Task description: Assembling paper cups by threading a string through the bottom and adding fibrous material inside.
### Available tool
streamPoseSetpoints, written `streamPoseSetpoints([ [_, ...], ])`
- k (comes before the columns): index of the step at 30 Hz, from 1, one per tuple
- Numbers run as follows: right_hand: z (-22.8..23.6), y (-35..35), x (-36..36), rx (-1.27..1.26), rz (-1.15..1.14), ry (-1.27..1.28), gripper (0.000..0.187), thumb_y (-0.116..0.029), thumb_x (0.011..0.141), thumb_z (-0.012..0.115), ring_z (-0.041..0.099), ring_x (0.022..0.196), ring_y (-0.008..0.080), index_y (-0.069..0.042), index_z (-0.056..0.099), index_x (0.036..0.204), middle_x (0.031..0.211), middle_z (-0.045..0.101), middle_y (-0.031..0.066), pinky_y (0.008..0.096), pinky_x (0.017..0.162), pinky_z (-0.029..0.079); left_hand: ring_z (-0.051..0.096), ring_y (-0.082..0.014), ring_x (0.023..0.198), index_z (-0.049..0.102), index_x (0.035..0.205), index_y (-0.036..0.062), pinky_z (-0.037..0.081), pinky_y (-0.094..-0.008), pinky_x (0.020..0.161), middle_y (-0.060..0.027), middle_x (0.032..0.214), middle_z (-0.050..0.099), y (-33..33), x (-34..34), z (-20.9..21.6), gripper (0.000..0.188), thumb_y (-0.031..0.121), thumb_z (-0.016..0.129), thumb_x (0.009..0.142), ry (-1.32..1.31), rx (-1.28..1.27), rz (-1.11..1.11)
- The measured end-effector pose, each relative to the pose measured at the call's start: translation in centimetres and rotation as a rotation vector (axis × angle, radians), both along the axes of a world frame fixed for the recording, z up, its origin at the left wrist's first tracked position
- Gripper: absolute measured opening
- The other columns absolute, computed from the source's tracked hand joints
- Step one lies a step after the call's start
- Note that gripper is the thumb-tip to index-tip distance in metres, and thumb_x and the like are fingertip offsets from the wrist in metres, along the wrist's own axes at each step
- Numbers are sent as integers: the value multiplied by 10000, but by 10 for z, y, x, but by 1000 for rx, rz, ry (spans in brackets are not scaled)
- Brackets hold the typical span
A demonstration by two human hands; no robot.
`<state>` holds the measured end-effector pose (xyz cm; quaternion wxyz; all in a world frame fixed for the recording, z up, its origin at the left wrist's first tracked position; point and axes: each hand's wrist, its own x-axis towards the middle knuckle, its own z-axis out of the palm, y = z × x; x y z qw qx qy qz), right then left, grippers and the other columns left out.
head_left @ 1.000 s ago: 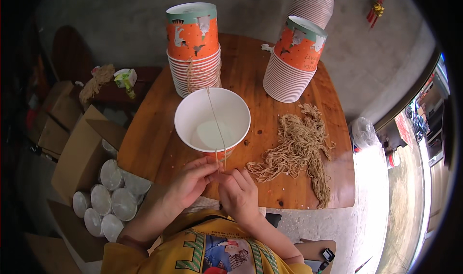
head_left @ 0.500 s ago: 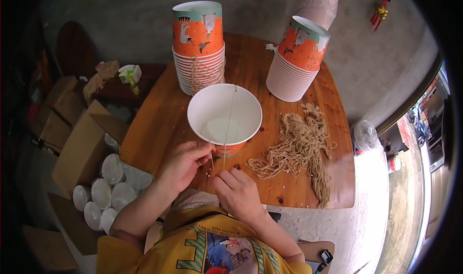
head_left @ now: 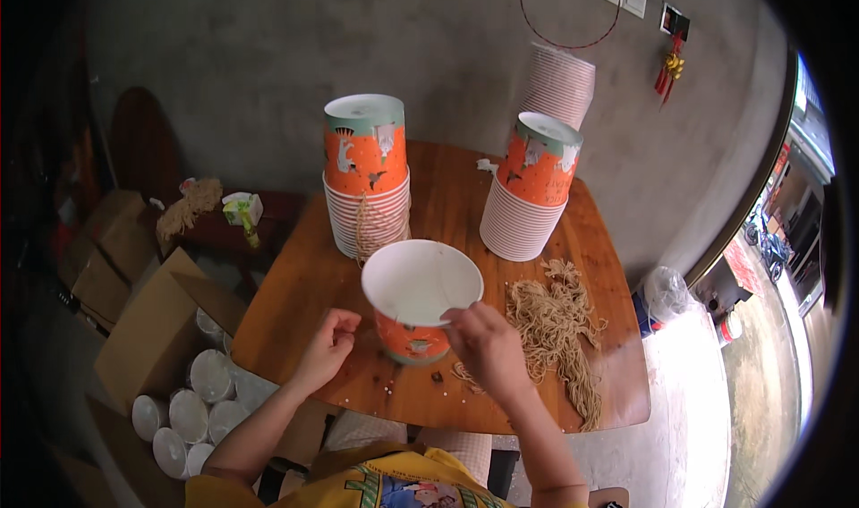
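A white-lined paper bucket (head_left: 420, 280) with an orange printed outside stands near the table's front edge. A thin string lies faintly across its mouth. My right hand (head_left: 488, 347) is closed on the bucket's near right rim, thumb and fingers pinched there. My left hand (head_left: 329, 351) hovers left of the bucket, fingers loosely bent and apart from it, with nothing visible in them. To the right of the bucket lies a loose pile of tan string (head_left: 559, 329). More string hangs over the left stack of nested buckets (head_left: 367, 177).
Another bucket stack (head_left: 528, 195) stands back right, with a wrapped stack (head_left: 557, 83) behind it. The wooden table (head_left: 295, 302) has small white bits near its front. An open carton (head_left: 161, 307) at the left holds several white round containers. A wall rises behind the table.
My left hand has let go of the string and drawn away leftward. My right hand has moved from the string's end up to the bucket's rim. The view has tilted up.
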<state>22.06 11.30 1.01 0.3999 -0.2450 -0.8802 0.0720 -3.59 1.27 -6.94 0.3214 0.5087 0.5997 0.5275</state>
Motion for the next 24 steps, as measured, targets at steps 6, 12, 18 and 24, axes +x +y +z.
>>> streamPoseSetpoints([
  [6, 83, 45, 0, -1056, 200, 371, 165, -204, 910, 647, 452, 588, 18, -49, 658, 963, 712, 571, -50, 184, 496, 346, 197, -384, 1433, 327, 1458, 51, 200, -472, 1174, -193, 1519, 280, 29, -32, 63, 805, 215, 743, 789, 661, 239, -163],
  [12, 98, 103, -24, -1610, 616, 514, 240, -201, 939, 598, 314, 481, 17, -153, 466, 745, 602, 374, -93, 183, 429, 248, 127, -337, 1456, 198, 1508, 83, 159, -459, 1187, -159, 1566, 143, 87, -55, 117, 1009, 297, 817, 741, 292, 411, -344],
  [18, 148, 138, -60, -1484, 569, 692, 311, -182, 947, 578, 315, 472, -6, -167, 520, 1253, 669, 469, -89, 126, 385, 236, 307, -306, 1383, 0, 1529, 78, 293, -438, 1133, -173, 1499, 247, 125, -70, 182, 1371, 262, 937, 546, 429, 635, -153],
  [24, 172, 172, -98, -1270, 721, 721, 389, -180, 945, 594, 388, 535, 16, -139, 508, 1322, 765, 552, -42, 152, 415, 269, 298, -295, 1391, -54, 1527, 76, 298, -432, 1135, -201, 1504, 241, 172, -108, 202, 1324, 290, 897, 632, 245, 772, -123],
])
